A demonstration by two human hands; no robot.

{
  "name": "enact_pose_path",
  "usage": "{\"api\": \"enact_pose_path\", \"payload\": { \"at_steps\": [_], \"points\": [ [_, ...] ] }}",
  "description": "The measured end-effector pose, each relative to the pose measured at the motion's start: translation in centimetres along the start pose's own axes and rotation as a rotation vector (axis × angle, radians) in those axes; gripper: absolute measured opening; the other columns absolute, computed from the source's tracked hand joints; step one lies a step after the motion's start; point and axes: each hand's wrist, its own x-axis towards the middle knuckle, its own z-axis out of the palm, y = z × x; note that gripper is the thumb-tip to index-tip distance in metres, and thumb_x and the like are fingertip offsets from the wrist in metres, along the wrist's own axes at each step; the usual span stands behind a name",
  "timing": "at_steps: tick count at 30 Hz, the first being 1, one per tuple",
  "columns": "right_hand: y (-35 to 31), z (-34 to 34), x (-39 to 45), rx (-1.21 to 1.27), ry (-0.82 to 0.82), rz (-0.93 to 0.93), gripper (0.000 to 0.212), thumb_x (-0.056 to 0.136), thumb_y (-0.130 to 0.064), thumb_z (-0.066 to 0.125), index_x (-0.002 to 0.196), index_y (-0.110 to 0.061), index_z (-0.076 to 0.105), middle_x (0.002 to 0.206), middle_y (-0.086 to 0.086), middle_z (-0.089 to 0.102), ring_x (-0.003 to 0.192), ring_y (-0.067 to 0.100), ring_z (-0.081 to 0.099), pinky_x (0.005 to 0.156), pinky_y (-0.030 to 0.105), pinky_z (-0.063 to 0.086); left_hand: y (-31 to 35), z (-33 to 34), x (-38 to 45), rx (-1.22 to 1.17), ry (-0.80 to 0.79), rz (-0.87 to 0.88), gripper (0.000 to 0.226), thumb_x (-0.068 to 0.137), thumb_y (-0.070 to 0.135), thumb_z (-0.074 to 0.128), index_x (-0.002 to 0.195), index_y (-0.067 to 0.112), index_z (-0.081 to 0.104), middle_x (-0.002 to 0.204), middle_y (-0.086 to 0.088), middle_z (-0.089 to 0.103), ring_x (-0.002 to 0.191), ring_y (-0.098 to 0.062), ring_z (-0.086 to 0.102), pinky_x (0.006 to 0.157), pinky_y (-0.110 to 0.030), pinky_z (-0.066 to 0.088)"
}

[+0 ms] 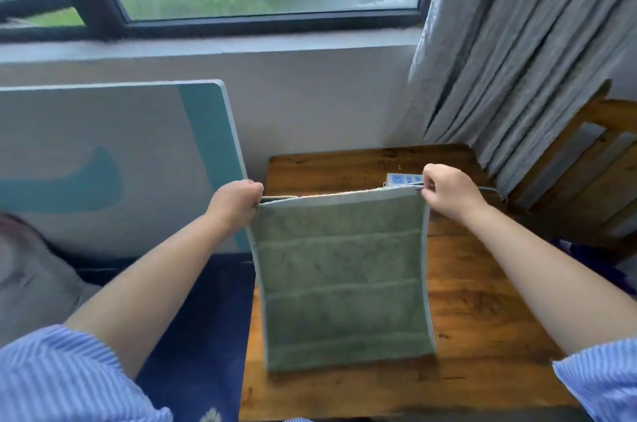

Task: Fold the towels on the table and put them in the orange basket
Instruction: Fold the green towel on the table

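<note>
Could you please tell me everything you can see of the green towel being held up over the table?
The sage-green terry towel looks soft, with paler woven bands across it and light piped edges. It hangs upright, apparently doubled over, stretched flat between the left hand and the right hand, which pinch its top corners. Its lower edge reaches the brown wooden table.

towel (pixel 341 280) hanging over table (pixel 482 301), power strip (pixel 403 179) behind it, board (pixel 113 163) left

A green towel (pixel 341 280) hangs flat, stretched taut by its top corners. It seems doubled. Its lower edge meets the wooden table (pixel 482 301).
</note>
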Motion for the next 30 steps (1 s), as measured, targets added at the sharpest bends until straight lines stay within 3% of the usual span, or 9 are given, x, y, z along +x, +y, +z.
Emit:
{"api": "enact_pose_path", "payload": {
  "at_steps": [2,5,6,9,10,12,14,23,30],
  "points": [
    [-0.8,-1.9,1.3,0.022,0.116,0.025,0.008,0.081,0.003,0.052,0.089,0.0,0.054,0.099,0.026,0.059,0.095,0.038,0.056,0.076,0.039,0.041,0.3,-2.6,1.0,-0.061,0.149,-0.045,0.02,0.083,-0.005,0.044,0.099,0.002,0.054,0.108,-0.021,0.059,0.099,-0.036,0.057,0.08,-0.037,0.042],
    [-1.7,-3.7,2.8,0.056,0.375,0.006,0.024,0.081,0.008,0.048,0.102,0.011,0.058,0.103,0.032,0.055,0.099,0.044,0.054,0.081,0.043,0.043,0.5,-5.8,2.0,-0.18,0.381,-0.062,0.038,0.082,-0.01,0.046,0.116,0.0,0.059,0.109,-0.026,0.055,0.101,-0.038,0.055,0.085,-0.039,0.042],
    [-1.8,-4.0,3.3,0.044,0.373,0.006,0.023,0.082,0.008,0.047,0.1,0.01,0.06,0.103,0.031,0.053,0.098,0.044,0.053,0.079,0.043,0.043,0.5,-6.4,2.4,-0.19,0.37,-0.058,0.034,0.082,-0.008,0.047,0.111,0.0,0.063,0.108,-0.026,0.054,0.1,-0.037,0.055,0.085,-0.037,0.043],
    [-2.1,-4.3,3.9,-0.086,0.114,0.031,0.025,0.086,0.002,0.042,0.103,0.006,0.06,0.11,0.024,0.048,0.099,0.042,0.054,0.079,0.041,0.044,0.7,-7.0,2.7,-0.064,0.128,-0.076,0.027,0.084,-0.003,0.046,0.102,0.001,0.065,0.109,-0.02,0.052,0.101,-0.036,0.056,0.084,-0.035,0.045],
    [-2.1,-4.5,4.0,-0.068,0.143,0.043,0.026,0.086,0.003,0.041,0.105,0.006,0.06,0.112,0.024,0.048,0.098,0.042,0.054,0.079,0.041,0.044,0.8,-7.0,2.8,-0.045,0.12,-0.088,0.028,0.084,-0.002,0.045,0.103,0.002,0.065,0.11,-0.019,0.052,0.102,-0.035,0.056,0.084,-0.035,0.046],
    [-2.3,-5.4,4.2,0.014,0.321,0.07,0.028,0.086,0.005,0.04,0.106,0.008,0.06,0.114,0.027,0.048,0.096,0.042,0.054,0.078,0.04,0.043,0.9,-7.6,3.0,-0.055,0.213,-0.097,0.031,0.083,-0.003,0.044,0.105,0.003,0.065,0.109,-0.018,0.056,0.103,-0.035,0.056,0.083,-0.036,0.046],
    [-2.4,-6.0,4.5,0.009,0.387,0.068,0.028,0.087,0.005,0.038,0.108,0.008,0.057,0.116,0.028,0.047,0.097,0.042,0.053,0.077,0.04,0.042,1.1,-8.1,3.3,-0.034,0.307,-0.101,0.031,0.083,-0.002,0.044,0.105,0.003,0.065,0.109,-0.017,0.06,0.104,-0.035,0.056,0.079,-0.035,0.046],
    [-1.4,-6.1,6.9,-0.033,0.259,0.021,0.026,0.093,-0.004,0.033,0.112,0.003,0.05,0.116,0.023,0.054,0.098,0.04,0.055,0.071,0.034,0.037,0.4,-8.6,5.1,-0.021,0.353,-0.146,0.028,0.087,0.0,0.044,0.107,0.004,0.063,0.109,-0.016,0.061,0.105,-0.033,0.056,0.078,-0.035,0.045],
    [-0.7,-5.0,10.6,-0.03,0.101,0.019,0.024,0.092,-0.002,0.036,0.105,0.003,0.055,0.111,0.024,0.055,0.103,0.043,0.054,0.084,0.043,0.043,1.0,-8.0,8.2,0.031,0.263,-0.246,0.033,0.086,-0.005,0.039,0.107,0.005,0.063,0.113,-0.016,0.06,0.108,-0.033,0.054,0.075,-0.035,0.044]
  ]
}}
